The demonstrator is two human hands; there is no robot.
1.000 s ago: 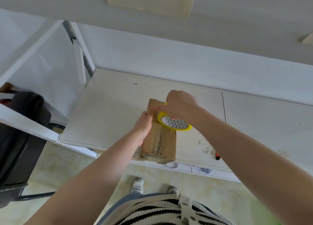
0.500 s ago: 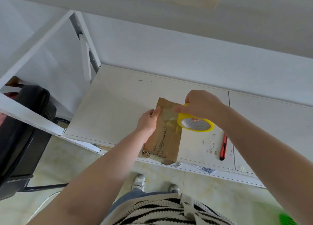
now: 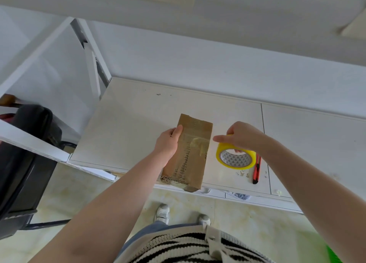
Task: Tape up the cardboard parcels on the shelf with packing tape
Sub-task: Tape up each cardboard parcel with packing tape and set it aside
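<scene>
Both bare forearms reach forward from the bottom of the view over the pale shelf board point(image 3: 128, 124). The left hand point(image 3: 167, 142) lies along the left edge of the long brown cardboard parcel point(image 3: 190, 153), thumb flat on its top face; the other fingers are hidden behind the parcel's side, so I cannot tell how they lie. The parcel rests lengthwise on the board, its near end overhanging the front edge. Just to its right, the right hand point(image 3: 241, 137) grips the yellow roll of packing tape point(image 3: 235, 157) from above, fingers curled through the core and the forefinger pointing towards the parcel. A red and black utility knife point(image 3: 256, 169) lies beside the roll, partly behind it.
</scene>
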